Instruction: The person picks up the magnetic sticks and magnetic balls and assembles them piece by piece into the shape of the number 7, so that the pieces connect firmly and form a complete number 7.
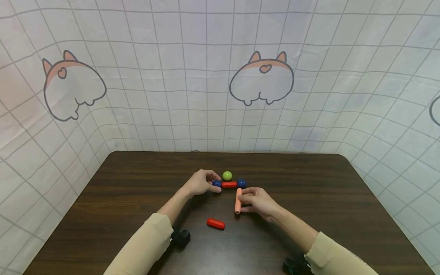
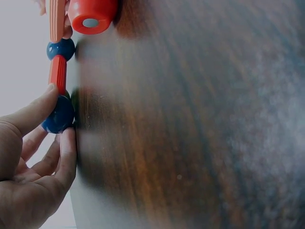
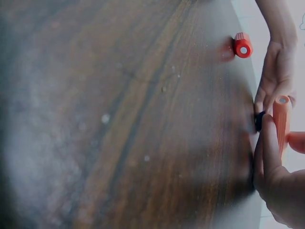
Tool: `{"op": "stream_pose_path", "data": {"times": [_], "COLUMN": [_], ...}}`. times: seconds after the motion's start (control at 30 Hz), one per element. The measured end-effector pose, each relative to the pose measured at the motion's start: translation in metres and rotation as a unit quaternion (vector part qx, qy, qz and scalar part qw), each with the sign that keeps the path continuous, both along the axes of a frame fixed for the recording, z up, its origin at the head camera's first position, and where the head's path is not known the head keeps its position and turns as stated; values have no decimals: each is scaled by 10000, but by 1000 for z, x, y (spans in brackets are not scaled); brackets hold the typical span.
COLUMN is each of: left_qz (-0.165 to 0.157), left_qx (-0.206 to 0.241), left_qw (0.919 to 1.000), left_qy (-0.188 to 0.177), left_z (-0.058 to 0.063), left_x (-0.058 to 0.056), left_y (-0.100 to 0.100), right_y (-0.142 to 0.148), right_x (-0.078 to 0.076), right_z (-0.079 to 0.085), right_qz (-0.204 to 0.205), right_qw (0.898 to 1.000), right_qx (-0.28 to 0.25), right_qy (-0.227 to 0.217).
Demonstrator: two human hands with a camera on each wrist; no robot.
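Observation:
A short red ribbed rod (image 1: 229, 184) joins two dark blue balls, the left ball (image 2: 59, 114) and the right ball (image 1: 241, 183). My left hand (image 1: 203, 182) pinches the left ball between thumb and fingers, close over the table. With its thumb and fingers, my right hand (image 1: 259, 202) holds a longer salmon-coloured rod (image 1: 238, 201), which points away from me. Its far end is right by the right blue ball; its near end shows a small grey disc (image 3: 282, 100). Just behind the red rod sits a lime green ball (image 1: 227, 176).
A loose red rod (image 1: 215, 224) with a grey disc in its end lies nearer to me, between the forearms. The dark wooden table (image 1: 137, 168) ends at a white gridded cloth (image 1: 192, 95) behind and at the sides. Black wrist devices (image 1: 181, 237) hang below the sleeves.

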State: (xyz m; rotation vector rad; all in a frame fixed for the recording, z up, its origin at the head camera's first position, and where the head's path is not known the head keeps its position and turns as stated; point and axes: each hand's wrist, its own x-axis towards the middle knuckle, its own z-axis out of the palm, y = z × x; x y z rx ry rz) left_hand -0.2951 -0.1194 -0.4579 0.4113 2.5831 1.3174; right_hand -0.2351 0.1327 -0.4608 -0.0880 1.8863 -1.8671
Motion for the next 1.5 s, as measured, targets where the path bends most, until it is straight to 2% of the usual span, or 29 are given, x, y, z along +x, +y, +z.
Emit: {"op": "stream_pose_path", "data": {"times": [0.8, 1.0, 1.23, 1.5], "left_qz": [-1, -51, -59, -86], "left_qx": [-34, -42, -56, -104], "left_qw": [10000, 10000, 10000, 9999], "left_qy": [20, 31, -11, 53], "left_z": [1, 1, 1, 1], "left_x": [-10, -13, -16, -17], "left_y": [-1, -2, -3, -3], "right_y": [-10, -12, -13, -16], "right_x": [-7, -8, -9, -11], "right_z": [2, 1, -1, -2], "right_qz": [-505, -445, -305, -440], "right_qw": [9987, 9987, 9989, 9984], "right_qx": [-56, -181, -327, -252], "right_qy": [-4, -181, -171, -234]}}
